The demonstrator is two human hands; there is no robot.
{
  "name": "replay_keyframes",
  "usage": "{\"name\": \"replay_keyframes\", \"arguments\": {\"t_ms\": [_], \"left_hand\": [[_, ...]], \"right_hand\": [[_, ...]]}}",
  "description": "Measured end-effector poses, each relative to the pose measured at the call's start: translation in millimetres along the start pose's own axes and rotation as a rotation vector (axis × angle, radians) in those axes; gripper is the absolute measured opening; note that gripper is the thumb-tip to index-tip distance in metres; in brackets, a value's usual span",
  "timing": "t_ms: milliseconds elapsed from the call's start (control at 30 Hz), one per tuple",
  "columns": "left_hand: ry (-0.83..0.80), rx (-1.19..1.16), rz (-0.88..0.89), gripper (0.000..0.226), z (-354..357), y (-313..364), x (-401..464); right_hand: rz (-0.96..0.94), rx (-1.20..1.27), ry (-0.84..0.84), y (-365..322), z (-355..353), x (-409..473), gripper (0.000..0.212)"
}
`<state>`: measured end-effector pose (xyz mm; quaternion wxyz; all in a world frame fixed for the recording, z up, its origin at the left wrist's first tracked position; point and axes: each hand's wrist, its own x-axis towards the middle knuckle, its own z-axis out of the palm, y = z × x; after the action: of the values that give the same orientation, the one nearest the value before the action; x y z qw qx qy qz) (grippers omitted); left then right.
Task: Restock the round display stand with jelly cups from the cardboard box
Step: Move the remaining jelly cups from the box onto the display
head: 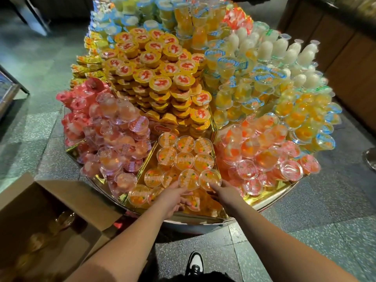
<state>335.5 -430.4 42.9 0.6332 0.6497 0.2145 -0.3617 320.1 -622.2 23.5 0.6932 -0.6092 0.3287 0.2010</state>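
While both hands work the stand's [270, 202] near rim:
Box [61, 202]: open, left of stand, on floor; dim cups inside, count n/a.
Orange bay: approx. 12 lids showing; near rim not yet filled.
L hand [173, 198]: fingers curled on cup [188, 179].
R hand [221, 192]: fingertips on next cup [210, 179]; grip can't tell.
Tip: seat lids up, level, touching neighbours, then fill toward rim.
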Motion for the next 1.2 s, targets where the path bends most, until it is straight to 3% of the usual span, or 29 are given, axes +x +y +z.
{"name": "replay_keyframes", "arguments": {"t_ms": [233, 567, 700, 833, 967, 1100, 1200], "left_hand": [[0.041, 0.062, 0.006, 0.045, 3, -3, 1], [0.055, 0.061, -0.001, 0.058, -1, -3, 1], [0.069, 0.070, 0.006, 0.056, -6, -1, -6], [0.096, 0.053, 0.038, 0.039, -29, 4, -22], [0.149, -0.015, 0.119, 0.027, -84, 9, -48], [0.393, -0.051, 0.213, 0.025, -164, -11, -89], [0.588, -0.113, 0.180, 0.016, -230, -54, -125]], "right_hand": [[-0.031, -0.160, 0.072, 2, -1, 1, 0.067], [-0.070, -0.298, 0.183, 0, -13, -5, 0.078], [-0.131, -0.362, 0.287, -6, -12, -17, 0.063], [-0.311, -0.520, 0.373, -19, 3, -36, 0.042], [-0.506, -0.666, 0.203, -44, 58, -62, 0.023], [-0.610, -0.834, -0.082, -52, 156, -75, 0.022], [-0.683, -1.006, -0.323, -35, 245, -82, 0.019]]}}
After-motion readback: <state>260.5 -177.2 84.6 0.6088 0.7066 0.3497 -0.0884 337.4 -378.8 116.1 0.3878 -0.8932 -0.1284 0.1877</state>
